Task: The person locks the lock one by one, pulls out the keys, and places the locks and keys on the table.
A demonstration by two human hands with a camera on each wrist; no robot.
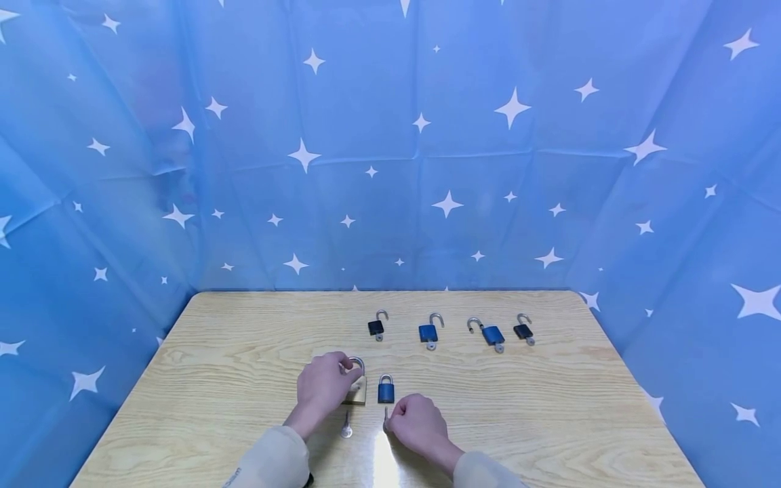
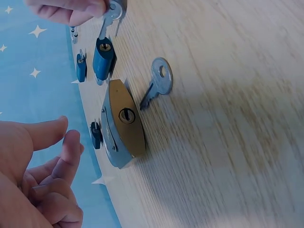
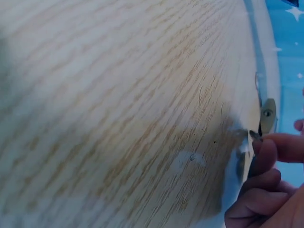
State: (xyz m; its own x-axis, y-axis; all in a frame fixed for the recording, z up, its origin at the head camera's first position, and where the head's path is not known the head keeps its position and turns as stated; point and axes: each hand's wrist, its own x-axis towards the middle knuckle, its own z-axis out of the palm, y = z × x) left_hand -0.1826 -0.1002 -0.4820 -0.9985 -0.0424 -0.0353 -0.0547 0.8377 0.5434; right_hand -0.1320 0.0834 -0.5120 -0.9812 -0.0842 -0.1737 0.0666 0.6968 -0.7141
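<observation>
A large brass padlock [image 1: 357, 393] lies flat, its keyhole end towards me. Over its left side hovers my left hand [image 1: 326, 383], thumb and index finger slightly apart in the left wrist view, with nothing between them. A loose silver key [image 2: 162, 77] lies in front of that padlock. To the right is a small blue padlock [image 1: 386, 392] with its shackle down. My right hand [image 1: 419, 425] pinches a key [image 2: 113, 13] by its bow. The key's blade points at the blue padlock's keyhole; whether its tip touches cannot be told.
Farther back on the wooden table [image 1: 244, 352] lie a black padlock [image 1: 375, 328], a blue padlock [image 1: 428, 333], another blue one [image 1: 493, 335] and another black one [image 1: 523, 331]. Their shackles stand open, with keys in them. A blue starred curtain [image 1: 366, 224] surrounds the table's back and sides.
</observation>
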